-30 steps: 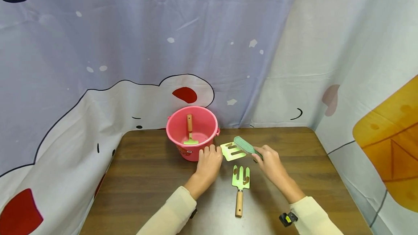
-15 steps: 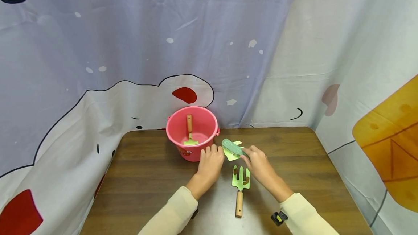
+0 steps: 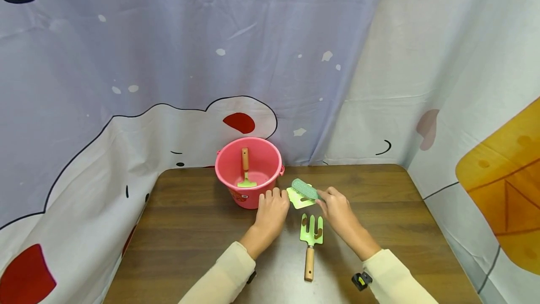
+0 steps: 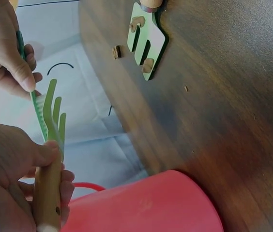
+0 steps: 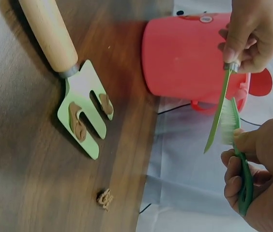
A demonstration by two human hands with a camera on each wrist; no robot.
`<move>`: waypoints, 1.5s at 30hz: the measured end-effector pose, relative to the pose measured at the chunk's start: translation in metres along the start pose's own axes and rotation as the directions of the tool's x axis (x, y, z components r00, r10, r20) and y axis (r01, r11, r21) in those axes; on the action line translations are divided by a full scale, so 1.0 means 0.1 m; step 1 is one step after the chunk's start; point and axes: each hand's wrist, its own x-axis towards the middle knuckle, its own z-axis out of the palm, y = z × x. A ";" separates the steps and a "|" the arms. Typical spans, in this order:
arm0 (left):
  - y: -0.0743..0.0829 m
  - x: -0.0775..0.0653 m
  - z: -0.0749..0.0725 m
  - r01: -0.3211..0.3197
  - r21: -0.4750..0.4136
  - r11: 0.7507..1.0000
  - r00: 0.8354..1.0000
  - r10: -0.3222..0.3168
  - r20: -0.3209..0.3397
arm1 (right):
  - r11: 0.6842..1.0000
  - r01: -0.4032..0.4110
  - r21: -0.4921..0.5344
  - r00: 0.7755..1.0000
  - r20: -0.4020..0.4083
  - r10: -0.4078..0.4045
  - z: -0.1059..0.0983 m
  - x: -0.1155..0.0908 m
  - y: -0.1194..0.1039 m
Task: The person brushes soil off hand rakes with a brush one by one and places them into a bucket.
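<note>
My left hand (image 3: 271,214) grips a small green garden fork (image 3: 297,201) by its wooden handle (image 4: 48,191), holding it above the table beside the bucket. In my right hand (image 3: 340,212) is a green brush (image 3: 305,189), pinched along its handle (image 5: 245,186). Its bristles (image 5: 227,123) face the held fork's tines and appear to touch them. The brush covers part of the tines in the head view. A second garden fork (image 3: 311,231) lies on the table between my forearms, with brown smears (image 5: 77,124) on its green tines.
Just beyond my left hand stands a pink bucket (image 3: 236,193) with a wooden-handled green tool (image 3: 245,168) inside. A small brown clump (image 5: 104,199) and a tiny crumb (image 4: 186,89) lie on the wooden table (image 3: 190,233). A printed curtain (image 3: 295,60) hangs behind.
My right hand swept the brush left across the held fork, then shifted back slightly right. The left hand kept its grip nearly still. The fork on the table has not moved.
</note>
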 end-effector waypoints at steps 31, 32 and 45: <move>-0.05 -0.02 -0.07 -0.012 -0.032 0.999 1.000 0.012 0.003 | 0.999 -0.040 0.032 0.999 -0.014 0.040 -0.19 -0.03 0.16; -0.05 -0.02 -0.06 -0.013 -0.033 0.999 1.000 0.013 0.006 | 0.999 -0.037 0.038 0.999 -0.005 0.038 -0.19 -0.03 0.12; 0.01 -0.01 -0.04 -0.012 -0.042 0.999 1.000 0.013 0.023 | 1.000 0.006 0.028 1.000 0.026 -0.007 -0.08 -0.07 -0.17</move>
